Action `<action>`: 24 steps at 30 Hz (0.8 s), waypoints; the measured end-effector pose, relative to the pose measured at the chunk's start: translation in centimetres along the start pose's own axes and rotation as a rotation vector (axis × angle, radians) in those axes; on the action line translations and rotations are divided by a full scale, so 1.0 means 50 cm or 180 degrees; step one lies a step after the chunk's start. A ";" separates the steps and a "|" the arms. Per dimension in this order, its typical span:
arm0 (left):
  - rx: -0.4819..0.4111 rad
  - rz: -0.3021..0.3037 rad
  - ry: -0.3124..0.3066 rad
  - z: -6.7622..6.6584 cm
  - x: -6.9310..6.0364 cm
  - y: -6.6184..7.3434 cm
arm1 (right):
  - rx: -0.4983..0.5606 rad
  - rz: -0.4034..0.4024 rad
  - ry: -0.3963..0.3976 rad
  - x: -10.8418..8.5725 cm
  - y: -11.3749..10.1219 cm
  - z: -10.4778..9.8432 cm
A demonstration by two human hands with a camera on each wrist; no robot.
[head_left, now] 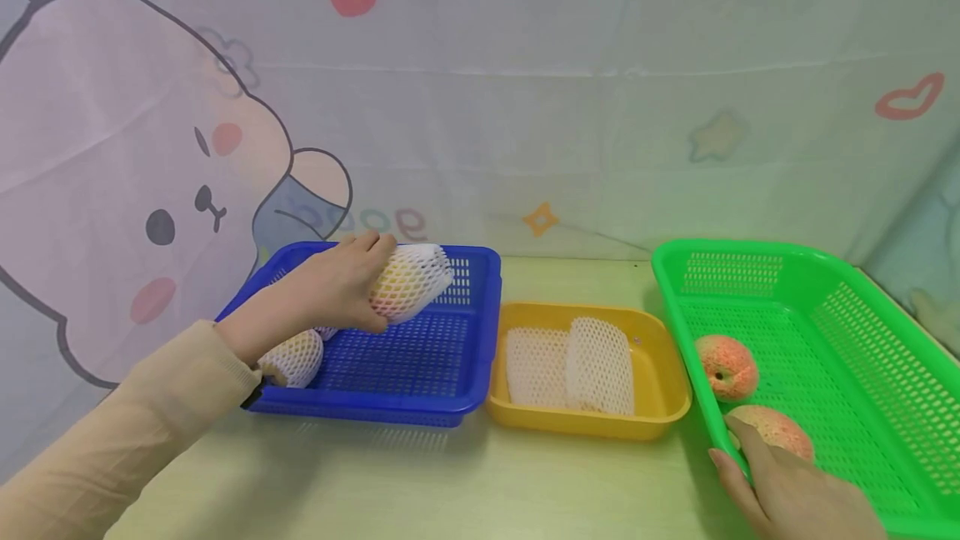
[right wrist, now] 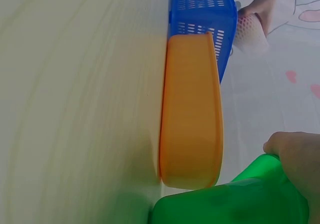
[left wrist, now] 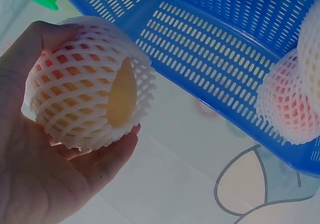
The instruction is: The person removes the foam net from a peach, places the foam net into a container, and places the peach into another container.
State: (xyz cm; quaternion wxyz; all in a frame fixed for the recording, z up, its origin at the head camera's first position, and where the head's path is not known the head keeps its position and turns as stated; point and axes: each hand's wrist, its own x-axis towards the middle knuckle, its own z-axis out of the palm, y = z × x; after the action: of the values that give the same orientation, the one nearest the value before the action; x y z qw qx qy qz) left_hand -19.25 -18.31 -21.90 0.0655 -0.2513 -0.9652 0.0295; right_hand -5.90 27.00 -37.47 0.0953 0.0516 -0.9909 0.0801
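My left hand (head_left: pixel 348 277) holds a peach in a white foam net (head_left: pixel 411 286) above the blue basket (head_left: pixel 491 307). In the left wrist view, the thumb lies over the netted peach (left wrist: pixel 75 93) and the fingers curl beneath; yellow skin shows through the net's open end. Another netted fruit (head_left: pixel 296 357) lies in the blue basket's left end, with one more partly hidden behind my wrist. My right hand (head_left: pixel 806 490) grips the green basket's left rim (head_left: pixel 678 365), thumb outside and fingers inside. Beside it in that basket are two bare peaches (head_left: pixel 726 367).
Between the baskets stands a yellow tray (head_left: pixel 588 426) holding a flat foam net (head_left: pixel 536 365) and another foam net (head_left: pixel 600 365). All three containers stand on a pale wooden table (head_left: pixel 420 482). A printed cloth (head_left: pixel 510 107) hangs behind them.
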 end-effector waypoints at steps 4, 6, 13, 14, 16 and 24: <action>-0.0258 -0.0068 0.0040 0.000 -0.003 0.007 | -0.0001 -0.0004 -0.0012 0.005 0.002 0.001; -0.0280 -0.0034 0.0084 0.001 -0.002 0.011 | -0.0015 0.0007 -0.0048 0.007 0.003 0.002; -0.0291 0.0036 0.0196 0.007 -0.002 0.026 | -0.0041 0.0067 -0.0060 0.008 -0.001 0.002; -0.0301 0.0037 0.0222 0.008 -0.002 0.028 | -0.0038 0.0062 -0.0046 0.007 -0.001 0.001; -0.0330 0.0049 0.0269 0.010 -0.003 0.031 | -0.0033 0.0069 -0.0071 0.007 -0.002 0.000; -0.0483 0.0052 0.0350 0.012 -0.007 0.047 | -0.0047 0.0086 -0.0142 0.009 -0.002 -0.002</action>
State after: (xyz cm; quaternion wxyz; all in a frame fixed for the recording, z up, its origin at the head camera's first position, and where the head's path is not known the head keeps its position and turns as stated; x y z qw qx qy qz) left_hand -17.91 -16.42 -22.76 0.0989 -0.2646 -0.9576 -0.0570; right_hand -6.33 26.88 -37.26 0.0723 0.0393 -0.9939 0.0729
